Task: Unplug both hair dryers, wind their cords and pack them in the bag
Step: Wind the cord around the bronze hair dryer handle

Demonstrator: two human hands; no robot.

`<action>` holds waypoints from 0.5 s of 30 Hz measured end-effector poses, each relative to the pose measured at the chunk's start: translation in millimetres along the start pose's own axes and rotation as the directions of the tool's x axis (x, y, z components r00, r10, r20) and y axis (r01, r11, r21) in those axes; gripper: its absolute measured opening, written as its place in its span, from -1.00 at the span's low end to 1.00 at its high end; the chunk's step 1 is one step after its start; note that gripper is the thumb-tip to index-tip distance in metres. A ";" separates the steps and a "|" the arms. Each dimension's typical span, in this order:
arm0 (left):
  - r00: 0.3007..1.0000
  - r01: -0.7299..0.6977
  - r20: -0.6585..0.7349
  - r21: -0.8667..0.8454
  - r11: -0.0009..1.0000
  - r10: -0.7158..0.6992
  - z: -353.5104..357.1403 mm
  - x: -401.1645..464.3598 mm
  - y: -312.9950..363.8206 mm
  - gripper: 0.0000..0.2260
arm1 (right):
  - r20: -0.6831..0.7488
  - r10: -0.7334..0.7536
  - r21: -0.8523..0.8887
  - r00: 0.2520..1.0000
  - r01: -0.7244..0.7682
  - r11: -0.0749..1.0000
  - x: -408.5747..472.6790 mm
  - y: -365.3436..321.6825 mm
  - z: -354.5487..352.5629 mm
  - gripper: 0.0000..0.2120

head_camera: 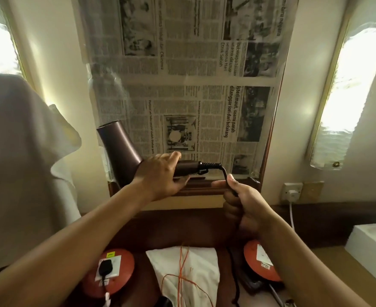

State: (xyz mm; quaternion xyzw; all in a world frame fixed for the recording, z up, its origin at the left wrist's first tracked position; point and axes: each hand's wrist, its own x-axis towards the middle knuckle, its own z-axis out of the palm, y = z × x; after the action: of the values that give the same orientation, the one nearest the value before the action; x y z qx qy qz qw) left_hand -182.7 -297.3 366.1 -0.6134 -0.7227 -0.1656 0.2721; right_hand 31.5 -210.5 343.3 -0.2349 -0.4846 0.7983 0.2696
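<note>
Brown hair dryer (125, 149), one, two hands, left (160, 173), right (242, 200), gripping one cord (223, 171)

Both hands raised, left (160, 173) gripping, right (242, 202) fisted, thumb up.

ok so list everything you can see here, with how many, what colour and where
hair dryer: one, dark brown, held up before the newspaper
cord: one, black, from the dryer's handle into the right hand
newspaper: several sheets, grey print, on the wall
extension reels: two, orange, on the desk, left and right
black plug: one, in the left reel
white bag: one, orange strings, between the reels
wall socket: one, white plug in it, right
hands: left grips the handle, right grips the cord
</note>
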 end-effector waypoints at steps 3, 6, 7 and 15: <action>1.000 -0.014 0.007 0.020 1.000 0.014 -3.0 4.7 3.5 -0.48 | 0.009 -0.065 0.082 0.998 0.064 0.995 7.1 -4.4 0.2 -0.66; 1.000 0.029 -0.002 -0.018 0.999 -0.029 -11.2 12.0 9.7 -0.50 | 0.062 -0.142 0.165 0.988 0.130 0.978 12.0 -8.8 -3.4 -0.75; 0.999 0.044 0.002 -0.043 0.998 -0.044 -14.2 15.0 12.8 -0.52 | 0.084 -0.166 0.152 0.983 0.152 0.977 12.4 -11.7 -6.1 -0.77; 0.991 0.110 -0.055 -0.146 0.983 -0.119 -7.0 26.4 22.8 -0.68 | 0.138 -0.285 -0.095 0.949 0.299 0.950 9.0 -21.1 -8.1 -0.74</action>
State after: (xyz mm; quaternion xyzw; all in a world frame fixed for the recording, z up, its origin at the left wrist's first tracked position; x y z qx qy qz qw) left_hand -161.7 -275.9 385.3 -0.5832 -0.7339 -0.2518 0.2404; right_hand 34.2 -191.2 357.9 -0.1260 -0.5747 0.7334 0.3405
